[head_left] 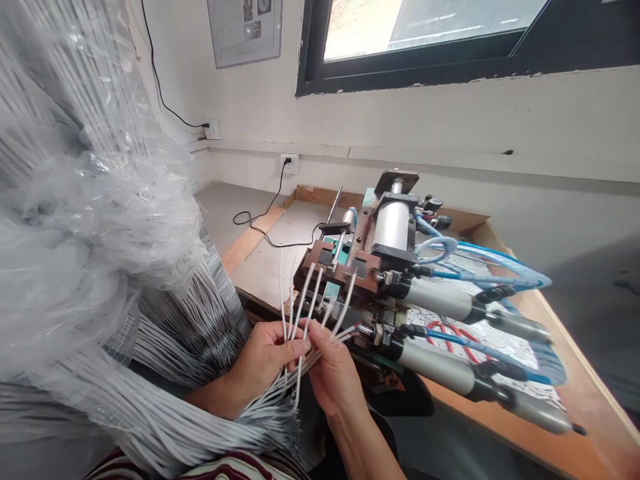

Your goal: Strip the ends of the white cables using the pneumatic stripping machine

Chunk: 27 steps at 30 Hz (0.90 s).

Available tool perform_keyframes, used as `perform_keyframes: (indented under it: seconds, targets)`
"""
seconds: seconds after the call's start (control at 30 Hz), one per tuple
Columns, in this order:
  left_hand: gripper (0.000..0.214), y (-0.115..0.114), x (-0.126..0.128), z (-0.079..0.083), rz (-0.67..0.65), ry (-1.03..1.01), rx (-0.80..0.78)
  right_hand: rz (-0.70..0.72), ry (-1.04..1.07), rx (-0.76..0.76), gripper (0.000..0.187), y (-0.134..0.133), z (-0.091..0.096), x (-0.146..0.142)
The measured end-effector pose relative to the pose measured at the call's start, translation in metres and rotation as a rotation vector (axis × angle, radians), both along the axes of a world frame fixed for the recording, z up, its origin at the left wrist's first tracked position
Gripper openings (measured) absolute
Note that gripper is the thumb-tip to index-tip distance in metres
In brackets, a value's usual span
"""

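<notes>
Several thin white cables (311,301) fan upward from between my two hands, their ends in front of a pneumatic machine (345,267). My left hand (273,353) pinches some of the cables between thumb and fingers. Close beside it, my right hand (334,363) is closed on the same group, its thumb and fingertips on the cables. Below both hands, a thick bundle of grey-white cables (200,427) runs to the left across my lap. My fingertips partly cover where the single cables leave the bundle.
Plastic-wrapped cable bundles (75,200) hang at the left. Silver air cylinders (440,370) and blue hoses (480,267) stick out right of the machine. White cut pieces lie in the wood-edged tray (590,373) beneath. A black cord (270,240) runs to a wall socket (289,163).
</notes>
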<state>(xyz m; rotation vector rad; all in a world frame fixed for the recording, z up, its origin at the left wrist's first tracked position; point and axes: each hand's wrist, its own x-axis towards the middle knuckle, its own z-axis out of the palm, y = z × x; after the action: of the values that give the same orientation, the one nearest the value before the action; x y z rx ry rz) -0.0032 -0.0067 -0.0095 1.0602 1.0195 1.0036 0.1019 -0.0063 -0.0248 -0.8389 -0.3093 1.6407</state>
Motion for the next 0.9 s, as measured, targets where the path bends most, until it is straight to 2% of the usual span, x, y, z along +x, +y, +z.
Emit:
perform_keyframes:
  seconds: [0.13, 0.2, 0.3, 0.4, 0.63, 0.77, 0.9]
  targets:
    - [0.021, -0.002, -0.001, -0.002, -0.04, 0.093, 0.004, -0.124, -0.144, 0.038, 0.024, -0.006, -0.007, 0.001]
    - [0.025, -0.003, -0.002, -0.004, -0.02, 0.084, 0.007, -0.185, -0.158, 0.01, 0.024, -0.007, -0.011, 0.002]
    - [0.029, -0.003, -0.003, -0.006, 0.038, 0.017, -0.035, -0.202, -0.126, -0.058, 0.025, -0.005, -0.013, 0.005]
    - [0.031, -0.002, -0.004, -0.009, 0.073, -0.011, -0.061, -0.169, -0.044, -0.098, 0.026, -0.001, -0.008, 0.007]
    - [0.032, -0.003, -0.005, -0.011, 0.046, 0.018, -0.031, -0.084, 0.143, -0.112, 0.022, 0.007, 0.0, 0.009]
    - [0.03, -0.004, -0.003, -0.004, 0.027, 0.015, -0.037, 0.017, 0.12, -0.093, 0.023, 0.005, -0.001, 0.006]
    - [0.022, -0.005, -0.001, 0.001, 0.043, 0.026, -0.032, 0.113, -0.007, 0.001, 0.026, -0.002, -0.004, 0.001]
